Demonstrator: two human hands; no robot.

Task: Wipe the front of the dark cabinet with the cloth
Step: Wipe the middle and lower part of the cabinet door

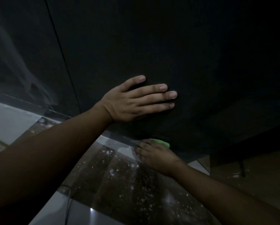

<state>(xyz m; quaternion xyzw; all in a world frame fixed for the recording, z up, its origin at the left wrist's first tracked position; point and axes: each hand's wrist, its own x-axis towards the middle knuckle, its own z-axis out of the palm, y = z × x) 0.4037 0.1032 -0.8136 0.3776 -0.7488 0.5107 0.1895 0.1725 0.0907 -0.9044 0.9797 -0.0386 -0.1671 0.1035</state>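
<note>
The dark cabinet front (193, 46) fills the upper part of the view, with a thin vertical seam at the left. My left hand (136, 99) lies flat against it, fingers straight and spread slightly. Lower down, at the cabinet's bottom edge, my right hand (153, 153) presses a green cloth (162, 142) against the surface. Only a small strip of the cloth shows past the fingers, and the grip itself is hidden by the back of the hand.
Below the cabinet is a dark speckled floor (119, 184) with pale tiles (9, 120) at the left. A brown cardboard-like surface (253, 169) lies at the lower right. A thin cable (68, 207) runs along the floor near the bottom.
</note>
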